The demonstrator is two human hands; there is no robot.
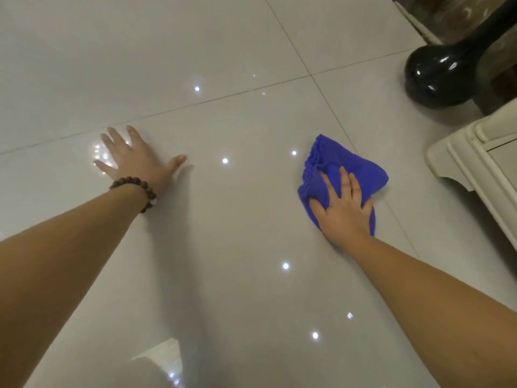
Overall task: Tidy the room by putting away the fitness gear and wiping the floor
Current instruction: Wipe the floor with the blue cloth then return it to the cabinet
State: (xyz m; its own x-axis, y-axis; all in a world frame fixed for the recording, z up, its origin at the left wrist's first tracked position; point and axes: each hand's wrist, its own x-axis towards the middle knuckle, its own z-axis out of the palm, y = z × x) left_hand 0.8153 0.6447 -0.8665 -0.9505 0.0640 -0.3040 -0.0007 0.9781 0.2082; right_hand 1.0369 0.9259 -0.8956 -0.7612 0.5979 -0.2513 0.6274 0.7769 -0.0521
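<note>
Floor (237, 219) surface: glossy pale-grey ceramic tiles with thin dark grout lines, carrying small bright reflections of ceiling lights across its middle. At the left, the left hand (134, 161) lies palm-down and flat on a tile, fingers spread and extended away from the person, thumb pointing to the right; it grips nothing. A bracelet of dark brown round wooden beads (137, 191) encircles the left wrist, and the bare left forearm runs from it to the lower left corner. A shadow of this arm falls on the tile to its right. Right of centre, a crumpled bright blue microfibre cloth (335, 163) lies on the floor, just beside a grout line running diagonally past it. The right hand (345, 208) presses down on the near part of the cloth, palm down, fingers laid over the fabric and slightly curled into its folds, holding the cloth against the tile; the far part of the cloth bunches out beyond the fingertips. The bare right forearm extends to the lower right corner. At the upper right, a glossy black bulbous furniture foot (439, 77) stands on the floor. Below it, at the right edge, the moulded corner of a cream-coloured cabinet base (458, 163) rests on the tiles, well apart from the cloth.
</note>
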